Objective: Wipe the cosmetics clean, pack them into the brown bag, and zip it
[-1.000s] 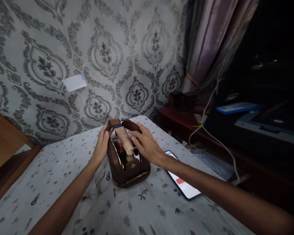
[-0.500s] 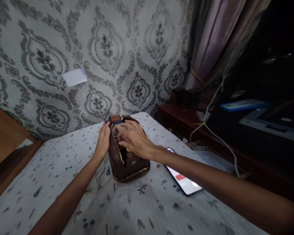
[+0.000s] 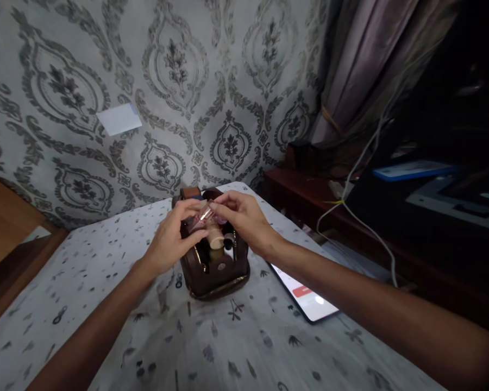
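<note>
A dark brown bag (image 3: 215,285) with a gold zipper lies unzipped on the patterned sheet. Above its opening, my left hand (image 3: 173,233) and my right hand (image 3: 246,220) both grip a small clear, pinkish packet (image 3: 205,216). The fingertips of my right hand pinch its upper right side; those of my left hand are at its left. Inside the bag, a beige round-ended item (image 3: 216,238) and a small black item (image 3: 229,241) show below the packet. Part of the bag's inside is hidden by my hands.
A lit phone (image 3: 309,298) lies right of the bag, partly under my right forearm. White cables (image 3: 369,233) hang by a dark red wooden ledge (image 3: 285,182) at the right. A patterned wall (image 3: 228,108) stands behind, with wooden furniture (image 3: 12,233) at the left.
My left hand has moved from the bag's left side to above its opening. My right hand has lifted out of the bag, and the clear packet now shows between both hands.
</note>
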A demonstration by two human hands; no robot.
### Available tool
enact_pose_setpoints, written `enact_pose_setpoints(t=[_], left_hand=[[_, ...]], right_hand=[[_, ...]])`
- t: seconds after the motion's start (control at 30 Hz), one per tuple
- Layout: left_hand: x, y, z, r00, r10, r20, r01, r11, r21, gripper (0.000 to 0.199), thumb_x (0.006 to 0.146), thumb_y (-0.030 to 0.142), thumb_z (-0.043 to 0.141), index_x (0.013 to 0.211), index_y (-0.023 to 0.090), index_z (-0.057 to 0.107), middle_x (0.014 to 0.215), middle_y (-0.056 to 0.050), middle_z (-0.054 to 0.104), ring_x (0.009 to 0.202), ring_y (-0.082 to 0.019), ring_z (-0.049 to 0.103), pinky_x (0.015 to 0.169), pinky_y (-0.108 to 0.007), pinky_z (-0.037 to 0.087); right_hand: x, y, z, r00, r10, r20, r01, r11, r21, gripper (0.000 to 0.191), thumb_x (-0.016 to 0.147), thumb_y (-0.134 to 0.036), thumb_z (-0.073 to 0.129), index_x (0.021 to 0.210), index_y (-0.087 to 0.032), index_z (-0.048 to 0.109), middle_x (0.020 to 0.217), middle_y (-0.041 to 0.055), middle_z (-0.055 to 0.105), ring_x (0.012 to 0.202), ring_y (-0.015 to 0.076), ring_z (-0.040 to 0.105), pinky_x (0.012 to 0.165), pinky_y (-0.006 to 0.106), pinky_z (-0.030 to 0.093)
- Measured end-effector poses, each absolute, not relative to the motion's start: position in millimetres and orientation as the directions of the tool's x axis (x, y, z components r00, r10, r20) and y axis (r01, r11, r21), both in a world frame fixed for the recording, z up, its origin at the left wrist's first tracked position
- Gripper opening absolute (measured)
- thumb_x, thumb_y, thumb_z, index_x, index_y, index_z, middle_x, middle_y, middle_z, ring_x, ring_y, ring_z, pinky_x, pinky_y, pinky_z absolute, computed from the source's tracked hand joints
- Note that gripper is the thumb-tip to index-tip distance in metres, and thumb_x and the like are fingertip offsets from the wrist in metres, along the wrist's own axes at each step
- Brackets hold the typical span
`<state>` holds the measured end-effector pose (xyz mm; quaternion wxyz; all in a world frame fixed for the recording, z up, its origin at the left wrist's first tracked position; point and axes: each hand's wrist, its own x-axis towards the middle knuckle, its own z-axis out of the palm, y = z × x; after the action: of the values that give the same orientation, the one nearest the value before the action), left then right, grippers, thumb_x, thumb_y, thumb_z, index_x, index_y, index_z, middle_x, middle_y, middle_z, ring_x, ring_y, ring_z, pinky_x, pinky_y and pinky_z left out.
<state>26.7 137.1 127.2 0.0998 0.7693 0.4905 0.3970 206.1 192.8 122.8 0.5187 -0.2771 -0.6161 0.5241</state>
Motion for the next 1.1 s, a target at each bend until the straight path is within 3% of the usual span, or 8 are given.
enact_pose_setpoints(t=[0.2, 0.43, 0.77, 0.97, 1.1], left_hand=[[24.7, 141.2, 123.7, 0.126, 0.811, 0.572, 0.677, -0.491, 0.548, 0.019, 0.086, 0.025, 0.063, 0.105, 0.022, 0.058, 0.105, -0.002, 0.068, 0.100, -0.019, 0.064, 0.086, -0.029, 0.049], [21.3, 141.8, 128.6, 0.091, 0.833, 0.546, 0.560, -0.496, 0.663, 0.016, 0.087, 0.026, 0.066, 0.101, 0.022, 0.064, 0.097, 0.000, 0.067, 0.091, -0.016, 0.062, 0.081, -0.025, 0.047], [19.5, 140.0, 130.6, 0.088, 0.842, 0.532, 0.507, -0.498, 0.704, 0.017, 0.086, 0.026, 0.068, 0.102, 0.022, 0.064, 0.095, 0.000, 0.066, 0.087, -0.015, 0.062, 0.078, -0.025, 0.047], [22.6, 138.1, 132.5, 0.118, 0.830, 0.546, 0.614, -0.493, 0.617, 0.016, 0.086, 0.028, 0.066, 0.099, 0.021, 0.063, 0.097, -0.002, 0.067, 0.093, -0.018, 0.063, 0.084, -0.029, 0.048], [23.7, 136.1, 131.5, 0.203, 0.833, 0.514, 0.718, -0.484, 0.501, 0.022, 0.083, 0.030, 0.068, 0.104, 0.023, 0.064, 0.107, -0.004, 0.068, 0.102, -0.023, 0.062, 0.088, -0.036, 0.049]], right_hand=[[206.2, 190.9, 120.8, -0.312, 0.890, 0.332, -0.260, 0.256, -0.931, 0.022, 0.072, -0.037, 0.071, 0.078, -0.018, 0.061, 0.072, -0.0009, 0.064, 0.066, 0.0126, 0.058, 0.062, 0.025, 0.045], [207.2, 191.8, 116.2, -0.339, 0.868, 0.363, -0.265, 0.282, -0.922, 0.021, 0.073, -0.037, 0.070, 0.078, -0.018, 0.063, 0.072, -0.0012, 0.064, 0.067, 0.0128, 0.059, 0.063, 0.026, 0.046], [211.3, 193.4, 110.6, -0.392, 0.842, 0.371, -0.244, 0.293, -0.924, 0.020, 0.074, -0.036, 0.071, 0.083, -0.019, 0.066, 0.080, 0.0011, 0.067, 0.076, 0.0156, 0.062, 0.067, 0.027, 0.049], [211.1, 194.5, 114.8, -0.357, 0.849, 0.389, -0.288, 0.296, -0.911, 0.022, 0.073, -0.037, 0.073, 0.082, -0.018, 0.066, 0.079, 0.0008, 0.067, 0.072, 0.0142, 0.061, 0.064, 0.026, 0.049], [211.8, 194.2, 118.1, -0.307, 0.847, 0.434, -0.206, 0.387, -0.899, 0.019, 0.076, -0.035, 0.070, 0.083, -0.018, 0.066, 0.078, 0.0014, 0.067, 0.070, 0.0149, 0.061, 0.064, 0.028, 0.049]])
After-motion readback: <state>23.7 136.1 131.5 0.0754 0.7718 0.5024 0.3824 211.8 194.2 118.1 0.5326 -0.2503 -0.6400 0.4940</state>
